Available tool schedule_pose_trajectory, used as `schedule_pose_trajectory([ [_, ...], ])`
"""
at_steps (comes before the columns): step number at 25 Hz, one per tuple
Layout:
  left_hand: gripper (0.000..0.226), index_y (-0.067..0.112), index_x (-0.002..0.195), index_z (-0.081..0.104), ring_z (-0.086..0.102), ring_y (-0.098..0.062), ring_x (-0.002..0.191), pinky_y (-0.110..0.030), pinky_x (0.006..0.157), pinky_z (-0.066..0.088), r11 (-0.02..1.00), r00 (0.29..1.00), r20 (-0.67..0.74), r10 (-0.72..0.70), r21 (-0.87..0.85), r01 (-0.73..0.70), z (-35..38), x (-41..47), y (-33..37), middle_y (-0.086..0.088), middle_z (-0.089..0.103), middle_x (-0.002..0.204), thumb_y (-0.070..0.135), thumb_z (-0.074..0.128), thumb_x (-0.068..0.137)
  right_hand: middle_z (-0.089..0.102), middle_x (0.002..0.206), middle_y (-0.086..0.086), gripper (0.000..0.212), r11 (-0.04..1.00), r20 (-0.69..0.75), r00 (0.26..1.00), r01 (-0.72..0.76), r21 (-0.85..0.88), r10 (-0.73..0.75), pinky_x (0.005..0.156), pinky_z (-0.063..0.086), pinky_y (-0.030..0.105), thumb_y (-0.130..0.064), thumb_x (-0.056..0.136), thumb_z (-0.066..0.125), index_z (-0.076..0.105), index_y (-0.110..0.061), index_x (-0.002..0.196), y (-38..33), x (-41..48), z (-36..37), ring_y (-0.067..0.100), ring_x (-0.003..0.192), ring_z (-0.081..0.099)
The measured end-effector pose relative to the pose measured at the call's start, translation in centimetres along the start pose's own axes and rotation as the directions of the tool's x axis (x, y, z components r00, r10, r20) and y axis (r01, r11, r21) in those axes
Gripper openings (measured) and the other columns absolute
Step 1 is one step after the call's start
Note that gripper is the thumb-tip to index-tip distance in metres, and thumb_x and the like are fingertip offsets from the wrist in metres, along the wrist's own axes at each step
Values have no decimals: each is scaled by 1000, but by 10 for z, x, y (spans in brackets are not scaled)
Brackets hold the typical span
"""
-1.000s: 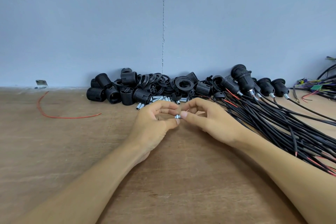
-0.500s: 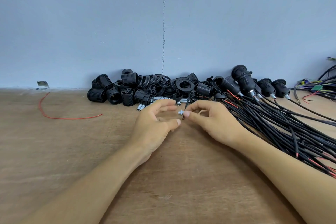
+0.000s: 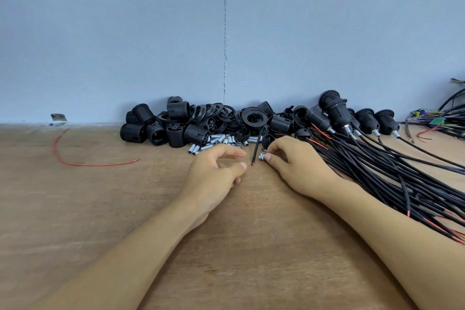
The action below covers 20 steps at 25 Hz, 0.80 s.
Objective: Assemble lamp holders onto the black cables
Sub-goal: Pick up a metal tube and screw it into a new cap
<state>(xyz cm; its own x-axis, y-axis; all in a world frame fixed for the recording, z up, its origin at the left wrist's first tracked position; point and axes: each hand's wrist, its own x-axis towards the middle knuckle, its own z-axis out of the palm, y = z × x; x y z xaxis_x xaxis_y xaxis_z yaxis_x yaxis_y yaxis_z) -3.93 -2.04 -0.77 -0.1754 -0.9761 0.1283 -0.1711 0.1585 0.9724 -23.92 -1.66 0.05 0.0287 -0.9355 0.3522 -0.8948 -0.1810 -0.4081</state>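
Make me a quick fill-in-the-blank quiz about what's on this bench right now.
The right hand pinches a metal fitting; the left hand holds ___.
The loose wire left of the holder pile is ___.
The pile sits against the ___.
The cables lie on the person's ___.
Missing: nothing; red; wall; right.

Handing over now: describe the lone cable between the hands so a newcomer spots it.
Find the heap of black lamp holder parts against the wall. In front of it, between the left hand and right hand, one black cable slants down. Unlike the bundle at right, it stands alone, red-tipped.
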Motion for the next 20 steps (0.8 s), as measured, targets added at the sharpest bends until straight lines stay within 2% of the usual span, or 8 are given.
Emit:
schedule_pose_trajectory([
  [2,28,44,89,74,66,-8,66,-39,78,56,1000,1000,3,6,7,-6,0,0,-1,7,76,84,16,75,88,62,94,-8,15,999,-58,998,-16,44,19,79,39,28,-33,97,62,68,-20,96,-1,0,-2,14,93,58],
  [5,23,34,90,75,66,-5,63,-27,65,51,1000,1000,17,21,-6,-21,0,1,-3,17,74,86,11,73,89,64,89,-12,12,985,-227,971,-37,171,76,70,35,11,-31,98,62,67,-22,92,-2,0,-4,0,82,57],
  [8,23,31,92,74,66,-2,61,-14,58,48,999,998,37,44,-9,-44,0,2,-3,22,72,87,8,72,90,62,87,-17,11,972,-307,946,-35,232,108,69,36,2,-28,98,62,66,-22,91,-5,-1,-9,-6,81,57],
  [10,22,31,92,74,66,-2,61,-12,57,48,998,997,41,62,1,-62,0,2,-4,22,72,87,9,72,90,66,105,-10,12,985,-232,971,-17,173,58,82,35,3,-25,97,64,67,-17,88,-3,-1,-8,4,102,59],
  [12,20,31,90,75,66,-2,61,-12,57,47,997,997,42,71,5,-72,1,2,-5,20,72,87,10,73,91,63,127,-4,13,990,-116,992,-29,136,45,94,36,17,-25,96,65,69,-15,91,-2,-1,-5,13,119,56],
  [13,20,30,90,75,66,-2,60,-11,57,47,997,996,43,74,5,-75,1,2,-6,19,72,87,10,73,91,62,129,-5,12,990,-88,995,-42,135,54,94,36,21,-27,96,64,70,-16,92,-2,-1,-5,13,120,55],
  [17,20,30,89,75,66,-2,61,-11,57,47,997,995,51,81,6,-81,1,2,-6,19,72,85,10,72,91,58,110,-8,16,996,-119,991,-60,72,69,86,44,31,-32,97,62,69,-18,95,1,-1,-4,12,96,56],
  [20,21,29,87,75,65,-2,60,-10,57,47,997,996,43,79,8,-79,2,2,-5,19,71,83,9,72,91,59,103,-5,18,991,-151,983,-94,92,107,82,43,29,-33,97,63,72,-17,94,2,-1,-3,13,91,56],
])
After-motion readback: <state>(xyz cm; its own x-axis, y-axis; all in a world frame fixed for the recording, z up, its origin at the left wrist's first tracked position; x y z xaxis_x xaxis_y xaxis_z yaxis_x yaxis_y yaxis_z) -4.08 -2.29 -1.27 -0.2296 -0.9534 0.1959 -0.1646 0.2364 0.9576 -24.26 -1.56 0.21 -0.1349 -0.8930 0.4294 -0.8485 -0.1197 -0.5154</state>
